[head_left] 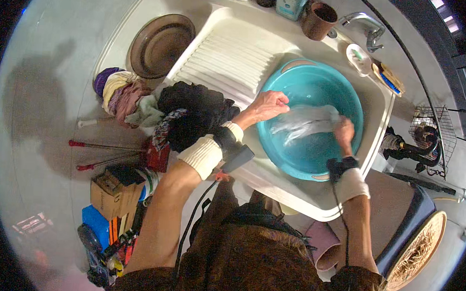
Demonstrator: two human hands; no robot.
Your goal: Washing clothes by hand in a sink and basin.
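A turquoise plastic basin [263,147] with water in it stands in the white sink [374,154]. In the water lies a wet white cloth [311,123], partly spread out. My right hand [344,132] is closed on the cloth's right end, inside the basin. Over the basin's left side, my left hand [269,105] has its fingers curled and pressed together; whatever they may hold is hidden. Both wrists wear pale cuffs with dark bands and cables.
A heap of dark clothes [195,111] and a bundle of coloured fabrics [121,93] lie left of the ribbed washboard [227,57]. Behind are a brown round basin [162,45], a brown cup [319,21], a faucet [365,25], a soap dish [359,60] and a brush [387,79].
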